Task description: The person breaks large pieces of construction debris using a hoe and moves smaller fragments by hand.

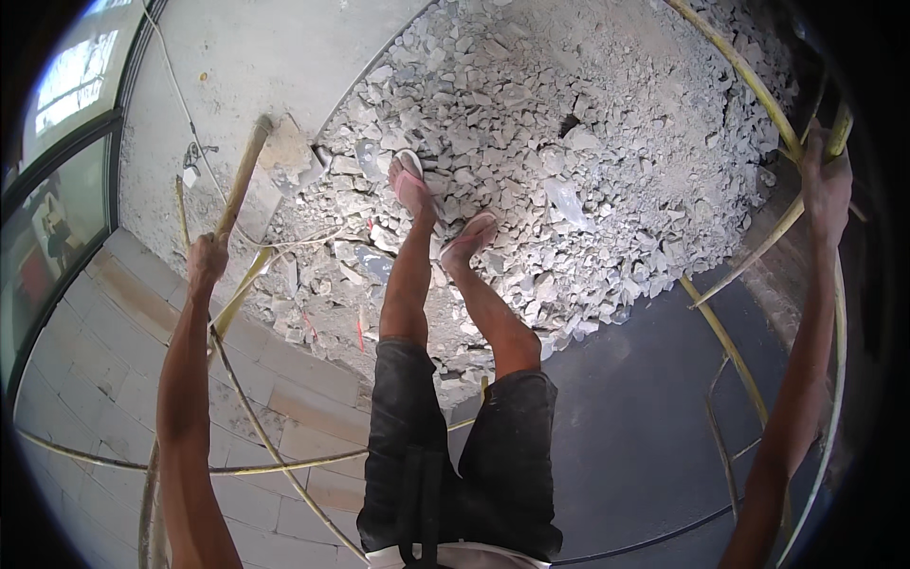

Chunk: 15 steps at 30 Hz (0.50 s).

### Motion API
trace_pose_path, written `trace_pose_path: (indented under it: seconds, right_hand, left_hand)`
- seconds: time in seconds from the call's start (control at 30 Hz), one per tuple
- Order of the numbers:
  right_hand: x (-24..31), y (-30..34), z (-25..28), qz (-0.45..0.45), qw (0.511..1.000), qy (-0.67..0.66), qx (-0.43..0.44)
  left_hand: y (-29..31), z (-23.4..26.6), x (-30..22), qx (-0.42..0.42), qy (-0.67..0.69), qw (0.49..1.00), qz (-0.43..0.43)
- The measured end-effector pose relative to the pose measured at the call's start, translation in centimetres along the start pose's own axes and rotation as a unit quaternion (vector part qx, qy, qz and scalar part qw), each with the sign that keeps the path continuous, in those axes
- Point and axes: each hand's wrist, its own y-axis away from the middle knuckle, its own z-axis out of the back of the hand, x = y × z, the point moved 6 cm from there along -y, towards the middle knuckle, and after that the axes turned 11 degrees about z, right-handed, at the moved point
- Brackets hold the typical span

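Observation:
My left hand [207,258] is closed round a thick brown wooden pole [243,178], which slants up past a blunt end near the bare concrete. Far to the right, my right hand [827,194] is closed on a yellowish pole [841,130] where other thin poles cross. Its fingers are partly hidden at the dark picture edge. Between my arms, my feet in pink-strapped flip-flops [413,182] stand on broken grey rubble [512,142]. More thin yellow poles [245,289] cross beside and below my left hand.
A smooth concrete slab [275,47] lies at the upper left, with a thin cable [171,71] across it. Pale blocks [313,379] fill the lower left beside a dark-framed window [66,161]. A dark grey surface [630,427] and a leaning yellow pole [728,346] are at lower right.

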Motion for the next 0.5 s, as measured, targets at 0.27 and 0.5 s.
trace_pose_path:
  seconds: [0.27,0.5]
  right_hand:
    - [5.6,2.0,1.7,-0.029,1.000,0.000,-0.004]
    - [5.4,2.1,1.6,-0.042,0.999,0.002,0.007]
  left_hand:
    - [-0.7,3.8,-5.0,0.022,-0.038,0.999,0.018]
    - [-4.5,11.9,-10.6,-0.015,-0.100,0.994,-0.027]
